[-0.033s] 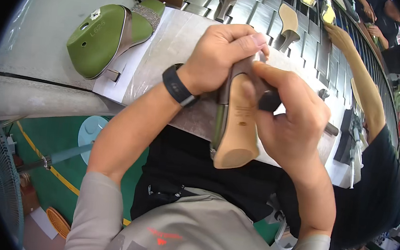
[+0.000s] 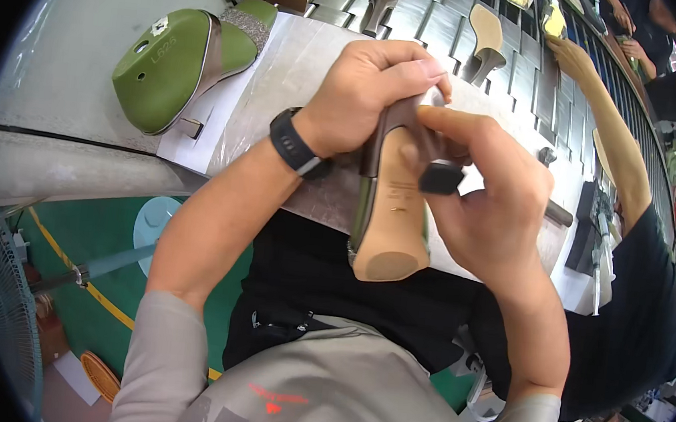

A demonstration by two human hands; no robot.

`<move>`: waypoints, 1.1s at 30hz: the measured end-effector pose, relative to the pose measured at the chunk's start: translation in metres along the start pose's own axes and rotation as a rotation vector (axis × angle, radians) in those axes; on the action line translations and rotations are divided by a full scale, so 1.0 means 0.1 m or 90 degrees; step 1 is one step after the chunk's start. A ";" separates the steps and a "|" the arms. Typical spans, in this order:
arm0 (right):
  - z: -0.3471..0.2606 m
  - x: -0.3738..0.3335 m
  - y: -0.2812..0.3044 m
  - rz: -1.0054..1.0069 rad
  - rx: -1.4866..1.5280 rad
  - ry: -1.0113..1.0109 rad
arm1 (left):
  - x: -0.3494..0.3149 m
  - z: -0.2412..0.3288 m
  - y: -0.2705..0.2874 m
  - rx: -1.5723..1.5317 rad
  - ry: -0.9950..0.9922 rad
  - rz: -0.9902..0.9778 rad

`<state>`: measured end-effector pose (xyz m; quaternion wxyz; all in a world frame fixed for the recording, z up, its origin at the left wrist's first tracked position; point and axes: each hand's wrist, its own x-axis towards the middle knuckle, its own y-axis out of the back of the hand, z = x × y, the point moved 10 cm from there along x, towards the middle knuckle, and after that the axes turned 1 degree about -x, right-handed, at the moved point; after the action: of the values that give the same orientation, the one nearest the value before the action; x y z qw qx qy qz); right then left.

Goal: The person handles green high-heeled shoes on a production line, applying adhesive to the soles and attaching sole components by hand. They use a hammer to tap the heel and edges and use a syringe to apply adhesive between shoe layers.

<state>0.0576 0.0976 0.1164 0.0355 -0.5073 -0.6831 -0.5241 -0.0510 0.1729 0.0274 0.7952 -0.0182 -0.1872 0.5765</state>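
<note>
A high-heeled shoe (image 2: pixel 393 224) is held sole up in front of me, its tan sole facing me and its toe pointing toward my body. A green shoe last shows along its side. My left hand (image 2: pixel 364 93) is closed around the far, heel end of the shoe, which it partly hides. My right hand (image 2: pixel 500 193) is closed beside the shoe, with its index finger bent against the heel area. A tool with a black block-shaped end (image 2: pixel 442 177) sticks out of that fist over the sole. The rest of it is hidden.
Another shoe on a green last (image 2: pixel 161 71) lies on white paper at the left of the bench (image 2: pixel 287 62). Beyond, a slatted metal conveyor (image 2: pixel 520 58) carries several tan-soled shoes. At right, a co-worker's arm (image 2: pixel 618 139) reaches over the conveyor, near a dark box (image 2: pixel 586 221).
The shoe has shifted slightly left, along with my left hand. The black end of the tool, blurred before, has moved a little left and down over the sole.
</note>
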 end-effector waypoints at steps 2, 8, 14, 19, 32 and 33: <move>0.24 -0.13 0.00 -0.009 0.134 -0.138 | -0.03 0.01 0.04 -0.013 0.010 -0.025; 0.78 -0.86 -0.30 -0.101 0.494 -0.585 | -0.13 0.15 0.20 0.015 -0.096 -0.029; 0.60 -0.73 -0.30 -0.166 0.434 -0.529 | -0.08 0.06 0.00 0.053 0.001 -0.019; 0.36 -0.44 0.08 -0.104 0.165 -0.300 | -0.20 0.07 -0.20 0.094 -0.040 -0.035; -0.60 -0.30 0.11 -0.124 -0.225 -0.018 | -0.41 0.29 -0.26 0.182 -0.198 -0.046; -0.57 -0.28 0.09 -0.146 -0.243 -0.040 | -0.40 0.28 -0.25 0.179 -0.198 -0.038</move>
<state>0.0503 0.0356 0.1317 -0.1424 -0.4397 -0.6256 -0.6285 -0.0475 0.1220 0.0488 0.7679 0.1881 -0.2259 0.5692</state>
